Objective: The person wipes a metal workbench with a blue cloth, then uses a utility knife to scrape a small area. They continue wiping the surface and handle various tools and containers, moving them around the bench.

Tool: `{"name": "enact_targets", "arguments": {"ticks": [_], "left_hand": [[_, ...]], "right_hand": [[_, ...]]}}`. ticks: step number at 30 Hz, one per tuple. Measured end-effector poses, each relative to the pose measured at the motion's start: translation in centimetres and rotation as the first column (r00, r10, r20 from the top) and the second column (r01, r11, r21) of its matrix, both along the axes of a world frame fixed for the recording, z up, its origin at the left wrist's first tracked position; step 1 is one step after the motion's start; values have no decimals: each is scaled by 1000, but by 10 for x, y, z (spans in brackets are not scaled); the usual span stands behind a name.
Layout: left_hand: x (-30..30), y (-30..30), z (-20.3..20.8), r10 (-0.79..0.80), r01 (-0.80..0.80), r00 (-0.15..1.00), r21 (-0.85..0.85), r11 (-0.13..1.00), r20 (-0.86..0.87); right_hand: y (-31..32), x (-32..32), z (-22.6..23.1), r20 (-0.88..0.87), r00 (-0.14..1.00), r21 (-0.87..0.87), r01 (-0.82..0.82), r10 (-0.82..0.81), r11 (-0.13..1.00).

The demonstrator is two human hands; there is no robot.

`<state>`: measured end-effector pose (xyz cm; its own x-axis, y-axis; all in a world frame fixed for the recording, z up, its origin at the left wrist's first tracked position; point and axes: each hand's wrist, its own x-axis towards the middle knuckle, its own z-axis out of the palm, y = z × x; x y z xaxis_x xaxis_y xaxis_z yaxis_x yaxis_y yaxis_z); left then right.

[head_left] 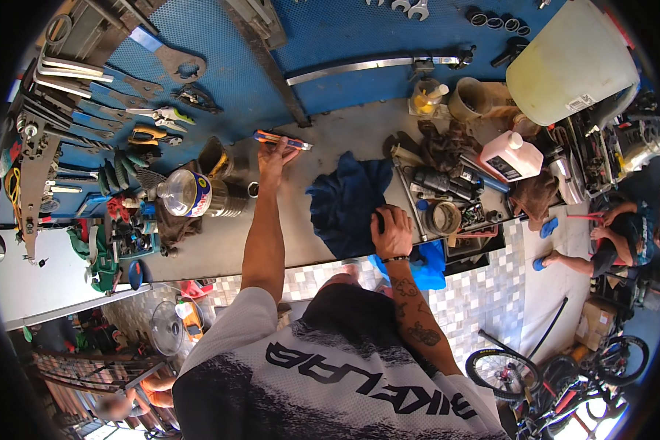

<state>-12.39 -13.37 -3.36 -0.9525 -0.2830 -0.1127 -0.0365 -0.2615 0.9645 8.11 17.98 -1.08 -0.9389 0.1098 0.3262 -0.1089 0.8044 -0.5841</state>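
Note:
My left hand reaches to the far side of the grey workbench, closed on an orange and blue utility knife that lies crosswise at the fingertips. My right hand is at the right edge of a crumpled dark blue cloth, fingers curled. Something small and dark shows under those fingers; I cannot make out what it is. A small metal ring lies on the bench near my left forearm.
Left stands a clear plastic jar. To the right are a white bottle, a metal rod and a tray of loose parts. Tools hang on the blue wall. A seated person is at far right, above bicycles.

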Motion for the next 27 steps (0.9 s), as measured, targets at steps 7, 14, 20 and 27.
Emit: {"name": "enact_targets", "arguments": {"ticks": [7,14,20,27], "left_hand": [[1,-1,-6,41,-41,999,6,999,-16],[11,12,14,115,-112,993,60,992,-41],[69,50,33,154,-193,980,-429,882,-124],[114,67,31,-173,-181,937,-848,498,-302]], "right_hand": [[0,-1,-1,-14,1000,9,-12,12,1000],[0,0,-1,-18,1000,13,-7,7,1000],[0,-1,-1,3,1000,6,-10,10,1000],[0,0,-2,10,1000,23,-19,19,1000]]}}
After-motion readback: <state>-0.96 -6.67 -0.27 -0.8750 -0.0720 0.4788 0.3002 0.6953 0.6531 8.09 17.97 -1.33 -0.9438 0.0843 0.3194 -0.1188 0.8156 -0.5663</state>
